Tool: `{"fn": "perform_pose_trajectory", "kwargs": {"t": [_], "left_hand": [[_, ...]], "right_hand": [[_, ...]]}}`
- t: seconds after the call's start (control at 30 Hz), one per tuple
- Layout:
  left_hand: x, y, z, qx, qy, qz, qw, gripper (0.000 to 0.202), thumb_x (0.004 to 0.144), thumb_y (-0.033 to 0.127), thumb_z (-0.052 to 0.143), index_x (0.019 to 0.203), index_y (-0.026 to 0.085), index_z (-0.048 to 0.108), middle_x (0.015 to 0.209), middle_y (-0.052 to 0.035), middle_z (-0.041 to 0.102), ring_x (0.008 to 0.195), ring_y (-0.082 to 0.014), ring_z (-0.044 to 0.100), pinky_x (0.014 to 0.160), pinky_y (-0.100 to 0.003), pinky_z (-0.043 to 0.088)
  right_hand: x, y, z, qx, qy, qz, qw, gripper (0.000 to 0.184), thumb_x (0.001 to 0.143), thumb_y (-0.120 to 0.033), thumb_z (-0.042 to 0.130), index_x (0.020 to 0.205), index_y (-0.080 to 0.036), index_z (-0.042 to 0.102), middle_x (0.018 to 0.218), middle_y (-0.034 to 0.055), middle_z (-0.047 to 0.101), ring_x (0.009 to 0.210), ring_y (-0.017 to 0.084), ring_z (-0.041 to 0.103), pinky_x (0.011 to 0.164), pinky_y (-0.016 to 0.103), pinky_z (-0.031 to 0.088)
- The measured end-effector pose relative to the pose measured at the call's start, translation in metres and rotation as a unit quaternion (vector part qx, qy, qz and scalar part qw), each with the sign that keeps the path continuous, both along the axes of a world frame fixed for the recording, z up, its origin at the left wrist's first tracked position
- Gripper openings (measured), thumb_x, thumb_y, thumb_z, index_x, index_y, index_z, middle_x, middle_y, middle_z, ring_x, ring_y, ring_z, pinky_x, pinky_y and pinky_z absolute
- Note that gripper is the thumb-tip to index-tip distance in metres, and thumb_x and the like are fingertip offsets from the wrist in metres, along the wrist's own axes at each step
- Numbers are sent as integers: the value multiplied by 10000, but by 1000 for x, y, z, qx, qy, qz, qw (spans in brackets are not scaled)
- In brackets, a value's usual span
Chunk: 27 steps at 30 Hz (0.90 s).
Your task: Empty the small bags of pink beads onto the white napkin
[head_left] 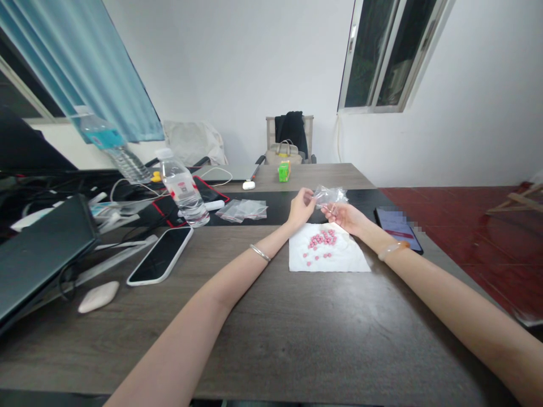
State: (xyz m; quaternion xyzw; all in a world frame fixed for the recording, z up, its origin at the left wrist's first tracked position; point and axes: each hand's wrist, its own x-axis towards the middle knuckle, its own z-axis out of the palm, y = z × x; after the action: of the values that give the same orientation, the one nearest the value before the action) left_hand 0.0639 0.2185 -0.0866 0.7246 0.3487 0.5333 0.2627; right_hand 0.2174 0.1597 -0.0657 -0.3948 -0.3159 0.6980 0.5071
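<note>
My left hand (301,207) and my right hand (343,216) together hold a small clear plastic bag (330,195) above the table, each pinching one side of it. Just below them lies a white tissue (328,257) with several small pink pills (322,239) scattered on it. Both wrists wear a bracelet. Whether my right fingers also pinch a pill is too small to tell.
A pile of empty clear bags (242,210) lies behind the tissue. A phone (399,228) rests at the right, another phone (161,255) at the left, near a water bottle (183,191), a white mouse (98,296), cables and a dark laptop (38,254). A green box (284,171) stands at the back.
</note>
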Motion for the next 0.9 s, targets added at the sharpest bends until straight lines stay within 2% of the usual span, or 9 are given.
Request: {"fn": "perform_pose_trajectory", "kwargs": {"t": [0.1, 0.27, 0.6, 0.77, 0.9], "left_hand": [[2, 0, 2, -23, -41, 5, 999, 142, 794, 192, 599, 915, 173, 528, 795, 0, 612, 687, -99, 593, 664, -210, 456], [5, -2, 8, -69, -105, -49, 991, 65, 810, 188, 578, 863, 159, 554, 800, -22, 652, 638, -97, 619, 636, -210, 485], [4, -5, 32, -124, -178, -115, 969, 77, 724, 130, 627, 798, 139, 607, 702, -13, 674, 604, -118, 632, 663, -247, 501], [2, -3, 42, -165, -177, -114, 964, 165, 653, 45, 632, 794, 131, 632, 647, 5, 664, 620, -113, 625, 711, -255, 500], [1, -3, 45, -187, -164, -117, 962, 150, 679, 76, 647, 821, 123, 654, 657, -7, 675, 614, -112, 622, 706, -261, 500]], "right_hand": [[1, 0, 0, -8, 6, -6, 1000, 166, 812, -56, 429, 778, -151, 561, 716, 52, 649, 506, 70, 529, 447, 143, 456], [2, 1, -1, -26, 18, -10, 999, 176, 803, -38, 414, 733, -146, 535, 723, 73, 646, 521, 75, 538, 474, 151, 470], [5, 3, -1, -25, 56, -12, 998, 145, 842, -116, 418, 754, -159, 525, 658, 49, 596, 446, 73, 454, 375, 149, 406], [7, 3, -2, -22, 74, -19, 997, 137, 863, -166, 411, 811, -152, 537, 646, 46, 573, 428, 75, 430, 340, 149, 389], [11, 2, -2, -23, 85, -19, 996, 184, 883, -260, 397, 833, -151, 537, 641, 54, 569, 435, 82, 421, 307, 154, 371]]}}
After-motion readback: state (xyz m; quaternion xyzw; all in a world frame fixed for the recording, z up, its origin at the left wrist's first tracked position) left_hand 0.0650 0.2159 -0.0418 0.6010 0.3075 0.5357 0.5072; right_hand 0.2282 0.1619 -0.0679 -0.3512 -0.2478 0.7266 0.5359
